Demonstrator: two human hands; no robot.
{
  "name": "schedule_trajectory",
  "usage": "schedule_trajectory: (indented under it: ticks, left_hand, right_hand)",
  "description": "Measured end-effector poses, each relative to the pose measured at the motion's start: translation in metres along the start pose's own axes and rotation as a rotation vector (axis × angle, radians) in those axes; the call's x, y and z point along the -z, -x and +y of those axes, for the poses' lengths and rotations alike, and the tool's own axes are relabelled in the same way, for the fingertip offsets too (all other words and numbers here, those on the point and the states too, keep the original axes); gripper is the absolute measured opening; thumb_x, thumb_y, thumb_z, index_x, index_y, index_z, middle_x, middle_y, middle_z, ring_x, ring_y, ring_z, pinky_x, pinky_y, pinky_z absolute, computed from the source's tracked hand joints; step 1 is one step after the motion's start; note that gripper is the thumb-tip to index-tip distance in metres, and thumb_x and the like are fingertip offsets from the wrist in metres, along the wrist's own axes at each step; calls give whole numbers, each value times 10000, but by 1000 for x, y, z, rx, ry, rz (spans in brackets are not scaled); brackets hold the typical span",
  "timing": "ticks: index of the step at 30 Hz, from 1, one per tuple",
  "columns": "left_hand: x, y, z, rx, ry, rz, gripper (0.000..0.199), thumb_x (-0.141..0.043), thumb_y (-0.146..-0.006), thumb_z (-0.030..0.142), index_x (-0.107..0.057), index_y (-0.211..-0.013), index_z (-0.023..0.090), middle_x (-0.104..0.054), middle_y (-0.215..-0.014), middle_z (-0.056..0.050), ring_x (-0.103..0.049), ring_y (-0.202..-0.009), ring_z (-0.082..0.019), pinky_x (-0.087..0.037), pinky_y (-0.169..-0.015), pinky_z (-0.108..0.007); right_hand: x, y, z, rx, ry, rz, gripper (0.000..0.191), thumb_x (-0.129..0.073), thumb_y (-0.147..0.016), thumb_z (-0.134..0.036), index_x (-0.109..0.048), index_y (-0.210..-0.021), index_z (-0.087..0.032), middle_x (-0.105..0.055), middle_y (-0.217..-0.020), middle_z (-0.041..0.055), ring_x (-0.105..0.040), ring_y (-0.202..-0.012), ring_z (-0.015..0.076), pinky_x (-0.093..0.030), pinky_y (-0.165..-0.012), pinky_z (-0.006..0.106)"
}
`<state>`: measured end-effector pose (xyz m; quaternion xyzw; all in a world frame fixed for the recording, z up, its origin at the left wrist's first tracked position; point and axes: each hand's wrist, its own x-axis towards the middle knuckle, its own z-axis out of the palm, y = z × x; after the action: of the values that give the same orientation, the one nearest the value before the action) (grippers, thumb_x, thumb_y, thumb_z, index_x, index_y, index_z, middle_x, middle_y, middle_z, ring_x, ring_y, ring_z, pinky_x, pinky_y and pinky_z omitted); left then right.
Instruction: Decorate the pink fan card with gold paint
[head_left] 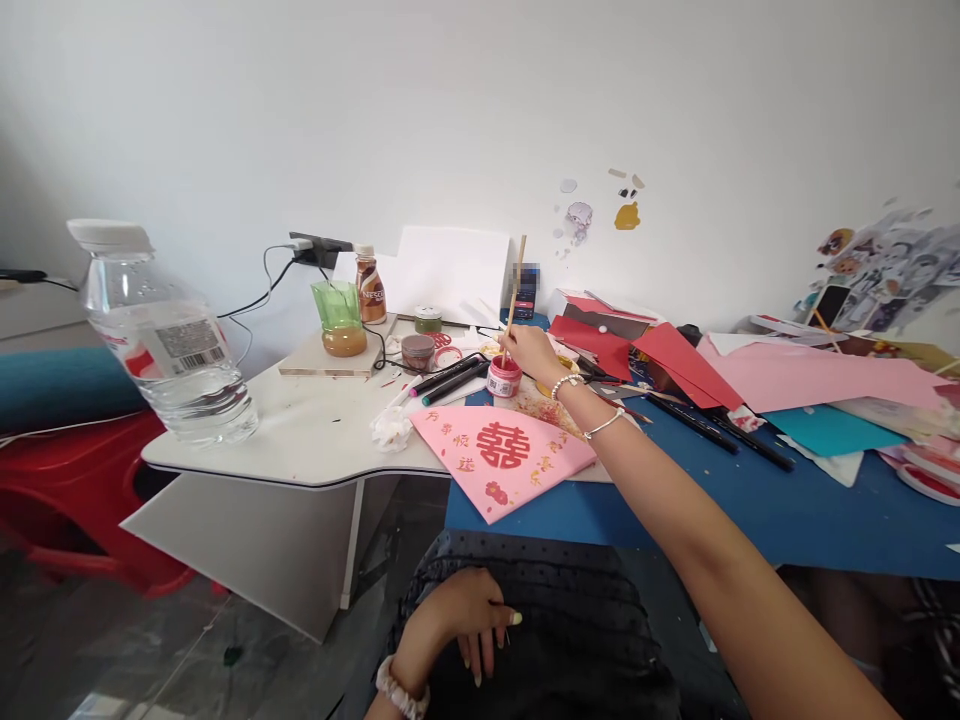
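Note:
My right hand (529, 355) pinches a light wooden paintbrush (515, 290), whose lower end is inside a small jar of red paint (504, 377). In front of the jar lies a pink fan-shaped paper (457, 440) with a large red double character, smaller gold characters and red flowers. It rests flat near the table's front edge. My left hand (476, 615) hangs loosely over my lap, fingers spread and holding nothing.
Black markers (450, 382) and a crumpled tissue (391, 428) lie left of the jar. A large water bottle (169, 340) stands far left, and a green cup (339, 318) further back. Red paper (686, 365) and pens (694, 424) cover the right side.

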<state>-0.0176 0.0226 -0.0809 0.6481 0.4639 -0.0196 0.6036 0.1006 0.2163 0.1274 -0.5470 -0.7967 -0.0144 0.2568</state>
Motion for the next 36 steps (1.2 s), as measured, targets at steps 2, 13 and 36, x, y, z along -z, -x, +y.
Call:
schedule_trajectory:
  ticks: [2,13,36]
  left_hand:
    - [-1,1,1,26,19,-22,497,-567,-598,666,-543,-553,172,-614,-483,-58,-584,-437,-191,-477,-509,-334]
    - [2,4,10,84,64,-77,556,-634,-452,708,-532,-527,166,-516,-392,7,-501,-387,-131,-420,-489,-281]
    - [-1,-5,-4,77,72,-62,439,-635,-530,613,-512,-492,193,-549,-422,-18,-529,-400,-169,-444,-501,-344]
  right_hand:
    - [-3,1,0,-5,17,-9,275,-415,-866,-269,-628,-741,-147,-688,-855,113,-609,-778,185,-331,-618,254]
    - [11,-1,8,-34,-38,75,311,-371,-887,-285,-627,-772,-153,-689,-805,70,-599,-733,156,-345,-627,243]
    - [27,8,8,39,-208,108,296,-388,-861,-273,-577,-666,-158,-631,-638,36,-525,-562,118,-332,-572,229]
